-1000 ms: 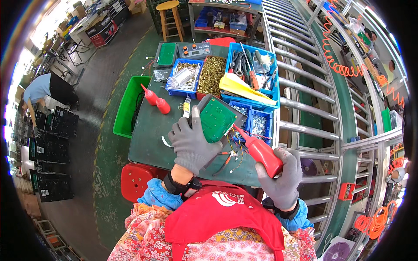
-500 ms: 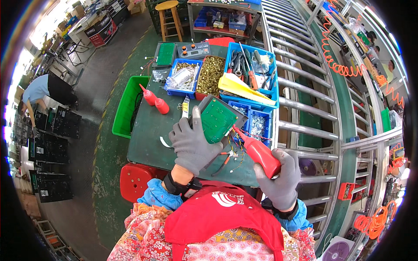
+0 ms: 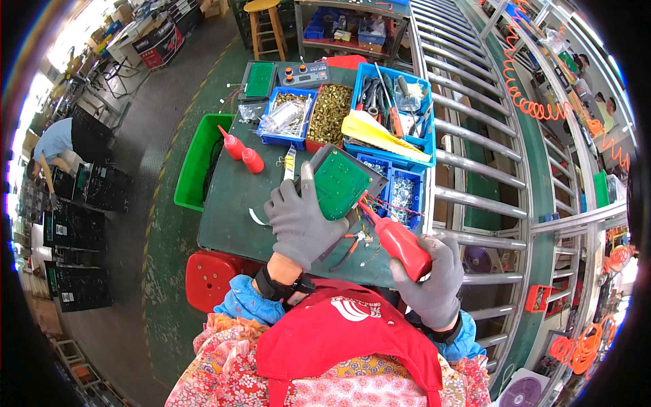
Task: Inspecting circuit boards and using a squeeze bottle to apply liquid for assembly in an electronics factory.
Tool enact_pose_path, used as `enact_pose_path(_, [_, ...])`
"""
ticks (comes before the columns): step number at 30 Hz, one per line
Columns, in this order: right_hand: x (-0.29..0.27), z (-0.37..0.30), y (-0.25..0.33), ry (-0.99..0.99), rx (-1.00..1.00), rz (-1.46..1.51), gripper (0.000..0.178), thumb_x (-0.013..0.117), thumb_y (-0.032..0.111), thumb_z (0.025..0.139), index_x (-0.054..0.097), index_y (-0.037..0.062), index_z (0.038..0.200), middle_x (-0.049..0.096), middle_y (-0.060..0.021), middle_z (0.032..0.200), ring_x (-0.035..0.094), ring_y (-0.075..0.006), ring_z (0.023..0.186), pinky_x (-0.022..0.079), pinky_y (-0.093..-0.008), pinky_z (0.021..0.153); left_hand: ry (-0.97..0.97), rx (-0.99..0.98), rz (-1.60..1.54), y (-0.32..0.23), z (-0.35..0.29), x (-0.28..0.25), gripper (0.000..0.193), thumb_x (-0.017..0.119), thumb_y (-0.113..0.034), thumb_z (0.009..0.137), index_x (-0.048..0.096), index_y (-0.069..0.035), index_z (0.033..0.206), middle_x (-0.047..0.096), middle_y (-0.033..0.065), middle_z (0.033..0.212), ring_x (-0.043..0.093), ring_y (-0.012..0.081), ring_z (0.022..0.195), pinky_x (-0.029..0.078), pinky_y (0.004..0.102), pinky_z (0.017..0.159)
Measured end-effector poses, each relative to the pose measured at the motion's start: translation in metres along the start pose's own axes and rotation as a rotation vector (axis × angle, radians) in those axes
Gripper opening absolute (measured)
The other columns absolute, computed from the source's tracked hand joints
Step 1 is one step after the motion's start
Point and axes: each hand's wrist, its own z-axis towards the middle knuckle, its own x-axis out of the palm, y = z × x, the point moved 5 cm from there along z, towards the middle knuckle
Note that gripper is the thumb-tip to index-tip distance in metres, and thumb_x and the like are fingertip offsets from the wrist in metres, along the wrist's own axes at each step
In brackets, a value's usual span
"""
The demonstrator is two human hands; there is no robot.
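Observation:
A green circuit board (image 3: 343, 182) in a dark frame lies tilted on the green table, wires coming out at its lower right. My left hand (image 3: 296, 220), grey-gloved, holds its lower left edge, with the index finger along the side and the thumb near the bottom corner. In my right hand (image 3: 437, 288), also gloved, is a red squeeze bottle (image 3: 401, 245). Its narrow nozzle tip meets the board's right edge, beside the wires. Below the board lie pliers (image 3: 348, 252) with dark and orange handles, partly behind my left hand.
Two more red squeeze bottles (image 3: 252, 161) are at the table's left. Behind the board stand a brass-parts bin (image 3: 329, 115), a blue tool bin (image 3: 427, 152) and small screw bins (image 3: 405, 197). A green crate (image 3: 193, 178) adjoins the left edge; a roller conveyor (image 3: 478, 176) runs along the right.
The red squeeze bottle and my right hand have shifted slightly left and up, with the nozzle still at the board's right edge. My left hand stays on the board.

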Motion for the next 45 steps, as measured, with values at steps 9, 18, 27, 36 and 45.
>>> enact_pose_path(9, [0.003, -0.003, 0.003, 0.011, -0.022, 0.017, 0.05, 0.082, 0.014, 0.063, 0.054, -0.0006, 0.101, 0.06, -0.0162, 0.088, 0.062, -0.0308, 0.073, 0.051, -0.0381, 0.059, 0.031, -0.023, -0.006, 0.003, 0.0, 0.002, 0.105, 0.076, -0.057, 0.057, 0.037, -0.001, 0.138, 0.049, 0.0185, 0.104, 0.05, 0.0359, 0.096, 0.04, 0.0486, 0.079])
enact_pose_path(18, [0.007, -0.004, 0.003, 0.015, -0.04, 0.015, 0.052, 0.083, 0.015, 0.062, 0.054, -0.0002, 0.102, 0.06, -0.0159, 0.089, 0.062, -0.0302, 0.072, 0.051, -0.0379, 0.06, 0.099, -0.08, -0.028, 0.006, 0.0, 0.008, 0.112, 0.08, -0.045, 0.05, 0.031, -0.002, 0.142, 0.047, 0.0182, 0.108, 0.048, 0.0369, 0.1, 0.04, 0.0488, 0.084])
enact_pose_path(27, [0.01, -0.007, -0.003, 0.052, 0.034, 0.037, 0.051, 0.082, 0.014, 0.063, 0.055, -0.0007, 0.103, 0.06, -0.0181, 0.089, 0.062, -0.0321, 0.075, 0.051, -0.0379, 0.063, 0.22, -0.128, -0.022, 0.01, 0.003, 0.013, 0.113, 0.078, -0.048, 0.053, 0.028, -0.002, 0.143, 0.047, 0.019, 0.11, 0.048, 0.0366, 0.103, 0.039, 0.0485, 0.086])
enact_pose_path(36, [-0.004, -0.018, -0.049, -0.272, 0.788, 0.949, 0.046, 0.066, 0.035, 0.083, 0.053, -0.0006, 0.109, 0.057, -0.0048, 0.082, 0.051, -0.0088, 0.062, 0.041, -0.0225, 0.054, 0.325, -0.192, -0.039, 0.018, 0.007, 0.023, 0.114, 0.076, -0.052, 0.055, 0.026, -0.003, 0.145, 0.048, 0.0204, 0.115, 0.049, 0.0361, 0.106, 0.038, 0.0477, 0.09])
enact_pose_path(45, [-0.001, -0.01, -0.073, -0.391, 0.82, 1.791, 0.055, 0.058, 0.039, 0.092, 0.046, -0.0079, 0.117, 0.056, -0.0166, 0.096, 0.045, -0.0122, 0.066, 0.039, -0.0205, 0.049, 0.425, -0.244, -0.08, 0.023, 0.013, 0.031, 0.117, 0.079, -0.052, 0.055, 0.023, -0.004, 0.146, 0.048, 0.0223, 0.121, 0.048, 0.038, 0.112, 0.038, 0.0484, 0.095])
